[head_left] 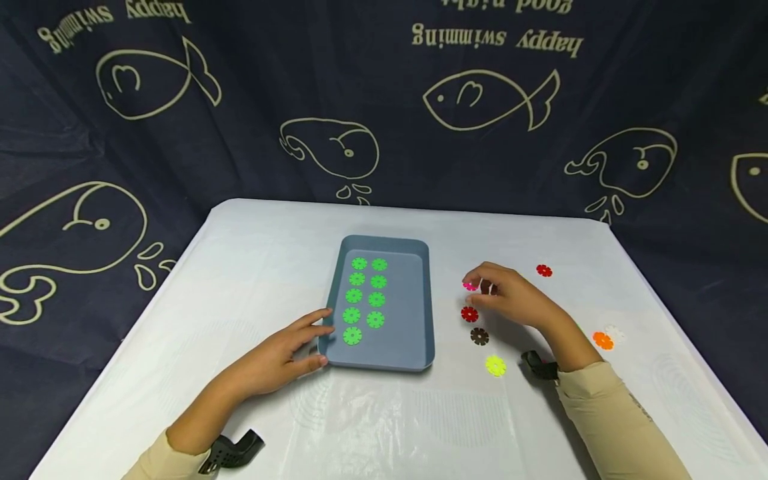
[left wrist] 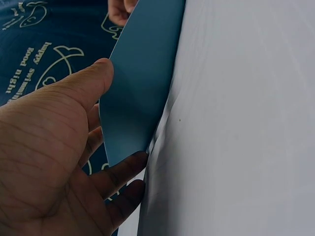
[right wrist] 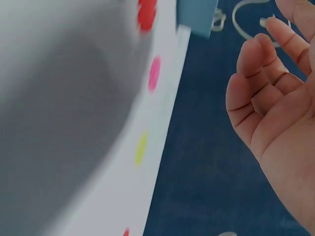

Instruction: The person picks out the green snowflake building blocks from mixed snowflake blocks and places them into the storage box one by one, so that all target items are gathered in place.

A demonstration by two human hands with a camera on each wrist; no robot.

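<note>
A grey-blue tray [head_left: 403, 347] holds several green notched discs [head_left: 354, 295] in two columns. My left hand [head_left: 273, 360] rests at the tray's left side, fingers fairly straight, with fingertips at the rim and the thumb near the front corner; the left wrist view shows the thumb against the tray wall [left wrist: 142, 73]. Right of the tray, my right hand [head_left: 510, 293] hovers with thumb and index finger apart over a pink disc [head_left: 471, 287], which the index finger partly covers. A red disc [head_left: 470, 314] lies just below the thumb. In the right wrist view the other fingers [right wrist: 246, 98] are bent.
Nearer the front lie a brown disc [head_left: 479, 336] and a yellow disc [head_left: 495, 365]. Farther right are another red disc [head_left: 544, 271], an orange disc [head_left: 603, 341] and a white disc [head_left: 615, 333]. A dark printed cloth [head_left: 384, 87] hangs behind the white-covered table [head_left: 240, 267].
</note>
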